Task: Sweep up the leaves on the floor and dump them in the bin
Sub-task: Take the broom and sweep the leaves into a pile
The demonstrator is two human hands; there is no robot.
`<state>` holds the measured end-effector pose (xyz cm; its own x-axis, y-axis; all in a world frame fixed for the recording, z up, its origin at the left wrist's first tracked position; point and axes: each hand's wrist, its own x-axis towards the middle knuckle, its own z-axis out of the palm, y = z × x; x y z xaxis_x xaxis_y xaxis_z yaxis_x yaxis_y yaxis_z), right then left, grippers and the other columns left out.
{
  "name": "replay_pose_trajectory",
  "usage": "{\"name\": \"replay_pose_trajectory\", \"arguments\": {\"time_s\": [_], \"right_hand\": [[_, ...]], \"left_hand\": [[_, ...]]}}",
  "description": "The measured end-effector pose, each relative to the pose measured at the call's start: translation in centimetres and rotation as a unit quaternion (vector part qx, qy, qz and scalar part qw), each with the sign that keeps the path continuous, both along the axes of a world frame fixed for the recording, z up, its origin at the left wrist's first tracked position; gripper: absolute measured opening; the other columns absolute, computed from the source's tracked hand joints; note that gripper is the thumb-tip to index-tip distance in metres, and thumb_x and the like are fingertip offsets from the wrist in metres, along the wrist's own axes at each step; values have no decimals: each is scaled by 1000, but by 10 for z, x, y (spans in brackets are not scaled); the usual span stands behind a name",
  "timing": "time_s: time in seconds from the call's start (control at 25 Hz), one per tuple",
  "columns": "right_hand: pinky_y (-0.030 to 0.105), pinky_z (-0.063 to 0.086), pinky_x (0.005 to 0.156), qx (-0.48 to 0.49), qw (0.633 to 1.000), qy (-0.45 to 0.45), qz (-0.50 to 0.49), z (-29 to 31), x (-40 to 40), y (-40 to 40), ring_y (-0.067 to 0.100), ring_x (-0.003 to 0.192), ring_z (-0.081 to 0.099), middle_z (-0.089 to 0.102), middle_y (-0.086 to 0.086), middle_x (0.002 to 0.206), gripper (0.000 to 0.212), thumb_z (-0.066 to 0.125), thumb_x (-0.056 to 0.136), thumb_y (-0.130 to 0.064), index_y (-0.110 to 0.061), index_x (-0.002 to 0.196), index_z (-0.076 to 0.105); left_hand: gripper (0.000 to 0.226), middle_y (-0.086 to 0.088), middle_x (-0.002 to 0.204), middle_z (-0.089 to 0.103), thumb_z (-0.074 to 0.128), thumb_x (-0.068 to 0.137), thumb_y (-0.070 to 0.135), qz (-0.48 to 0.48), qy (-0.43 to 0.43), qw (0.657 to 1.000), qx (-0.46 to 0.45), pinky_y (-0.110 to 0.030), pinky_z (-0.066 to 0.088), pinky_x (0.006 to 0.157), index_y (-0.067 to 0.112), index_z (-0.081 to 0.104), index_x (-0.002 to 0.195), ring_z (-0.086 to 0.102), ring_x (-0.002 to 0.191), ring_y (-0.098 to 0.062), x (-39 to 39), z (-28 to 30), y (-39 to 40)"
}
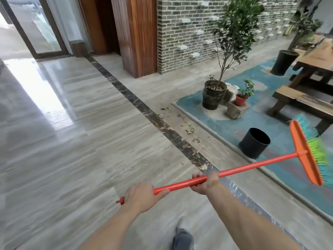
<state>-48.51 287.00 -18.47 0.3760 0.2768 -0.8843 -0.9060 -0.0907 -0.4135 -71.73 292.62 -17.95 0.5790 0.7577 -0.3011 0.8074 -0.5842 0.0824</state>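
Observation:
I hold an orange broom [252, 165] level in the air, its head with green and teal bristles raised at the right. My left hand [142, 195] grips the handle's end; my right hand [205, 183] grips it farther along. Dry leaves [189, 129] lie scattered on the grey floor beside the dark marble strip, ahead of me. A black round bin [255, 142] stands open on the blue floor area just right of the leaves, under the broom's shaft.
A raised kerb [212, 130] divides the tiled floor from the blue area. A large potted tree [214, 95], a small red pot [240, 99] and stone blocks stand beyond the bin. A wooden bench [302, 102], table and tall black pot are at right.

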Motion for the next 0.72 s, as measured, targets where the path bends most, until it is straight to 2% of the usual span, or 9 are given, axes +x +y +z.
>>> {"name": "replay_pose_trajectory", "arguments": {"time_s": [0.08,0.28,0.4,0.56,0.64,0.68,0.72], "right_hand": [[36,43,66,-19,999,-14,-30,4,62,54,20,56,45,43,1,68,35,23,94,-45,-17,89,44],[37,46,57,-43,998,-41,-10,18,190,182,19,57,51,51,2,71,23,30,96,-33,-18,90,47],[34,48,63,-19,997,-72,9,18,213,265,19,55,48,48,4,69,21,29,98,-29,-16,100,45],[36,44,60,14,998,-62,11,17,231,384,21,54,43,43,7,63,36,27,101,-40,-12,81,40],[37,49,73,6,997,-67,26,9,242,447,22,55,45,46,7,63,46,28,100,-48,-12,73,41],[38,50,76,0,997,-70,28,4,248,472,22,55,45,46,7,63,48,29,99,-50,-12,72,41],[38,50,72,-1,997,-71,33,-2,255,505,22,55,46,47,7,63,48,30,99,-51,-13,72,42]], "left_hand": [[89,3,64,59,14,70,94,7,-8,1000,17,-32,45,62,19,63,68,61,67,-23,28,2,60],[97,1,70,62,6,63,96,46,7,999,16,-33,47,67,18,62,71,67,80,-23,75,12,190],[96,2,77,65,9,59,98,82,13,996,-17,-33,47,68,21,62,77,66,82,-23,114,14,254],[83,0,99,69,18,69,94,92,0,995,-24,-37,46,76,25,59,93,65,96,-25,183,5,347],[86,1,95,69,15,67,95,100,-6,994,-53,-36,46,75,25,60,88,64,93,-24,204,-10,402],[86,2,92,68,15,66,96,111,-7,992,-65,-36,47,75,26,61,85,64,89,-23,209,-14,426],[84,3,87,67,17,66,96,127,-10,988,-82,-35,48,74,26,60,82,63,85,-22,215,-20,458]]}}
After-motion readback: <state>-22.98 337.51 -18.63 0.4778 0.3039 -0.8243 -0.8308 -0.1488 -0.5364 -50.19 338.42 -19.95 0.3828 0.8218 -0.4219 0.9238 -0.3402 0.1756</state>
